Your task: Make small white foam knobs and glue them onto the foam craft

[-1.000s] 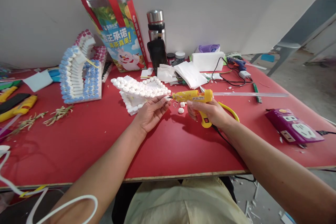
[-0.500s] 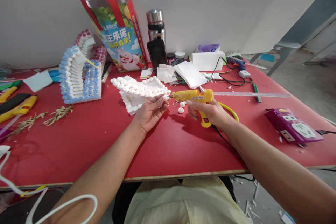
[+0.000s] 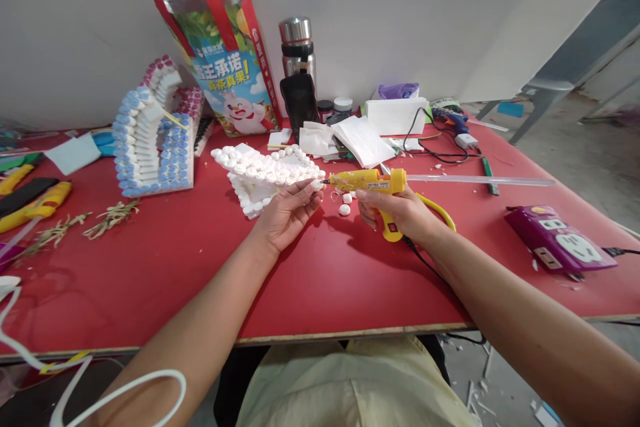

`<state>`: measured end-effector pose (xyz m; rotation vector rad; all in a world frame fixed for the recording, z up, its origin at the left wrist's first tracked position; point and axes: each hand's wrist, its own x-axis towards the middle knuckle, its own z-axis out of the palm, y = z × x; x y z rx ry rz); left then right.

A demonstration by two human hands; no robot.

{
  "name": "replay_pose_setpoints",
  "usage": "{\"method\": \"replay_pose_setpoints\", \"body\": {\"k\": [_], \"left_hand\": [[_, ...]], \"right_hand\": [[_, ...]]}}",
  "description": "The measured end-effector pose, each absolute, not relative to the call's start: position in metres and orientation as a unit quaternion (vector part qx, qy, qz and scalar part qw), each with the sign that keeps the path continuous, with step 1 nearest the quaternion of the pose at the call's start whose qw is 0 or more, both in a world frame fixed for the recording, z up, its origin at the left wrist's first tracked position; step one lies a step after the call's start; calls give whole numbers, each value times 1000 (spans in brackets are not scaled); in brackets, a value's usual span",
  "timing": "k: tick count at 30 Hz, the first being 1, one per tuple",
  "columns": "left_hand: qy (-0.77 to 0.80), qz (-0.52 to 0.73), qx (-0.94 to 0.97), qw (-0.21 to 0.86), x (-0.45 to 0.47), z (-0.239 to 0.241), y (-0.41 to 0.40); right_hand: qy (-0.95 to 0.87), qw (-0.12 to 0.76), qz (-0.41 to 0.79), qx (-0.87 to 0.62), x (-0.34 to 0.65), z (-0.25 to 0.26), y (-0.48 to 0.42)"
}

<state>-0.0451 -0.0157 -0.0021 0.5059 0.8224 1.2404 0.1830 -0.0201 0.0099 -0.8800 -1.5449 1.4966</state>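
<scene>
Closed in a pinch, my left hand (image 3: 293,213) holds a small white piece (image 3: 317,185) at its fingertips. My right hand (image 3: 395,210) is wrapped round the grip of a yellow glue gun (image 3: 367,180), whose nozzle points left and meets or nearly touches that piece. A long clear glue stick (image 3: 475,179) sticks out of the gun's back. Behind my left hand lies a white structure (image 3: 270,170) covered with rounded white pieces. Between my hands a couple of loose white pieces (image 3: 345,209) rest on the red table (image 3: 320,287).
At the left stands a blue, white and pink structure (image 3: 155,140), near dried plant bundles (image 3: 113,219) and yellow-handled tools (image 3: 35,203). Behind are a shopping bag (image 3: 235,80), a steel flask (image 3: 296,37) and papers (image 3: 363,140). A purple power socket (image 3: 560,239) sits right.
Almost nothing differs. Both hands and the glue gun keep nearly the same place, with the nozzle still at the white piece.
</scene>
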Motion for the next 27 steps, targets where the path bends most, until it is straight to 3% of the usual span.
{"method": "replay_pose_setpoints", "body": {"k": [14, 27], "left_hand": [[390, 579, 285, 657, -43, -1, -17], [474, 564, 639, 222, -38, 3, -32]], "right_hand": [[-608, 397, 598, -339, 181, 11, -21], [-588, 400, 607, -356, 183, 11, -20]]}}
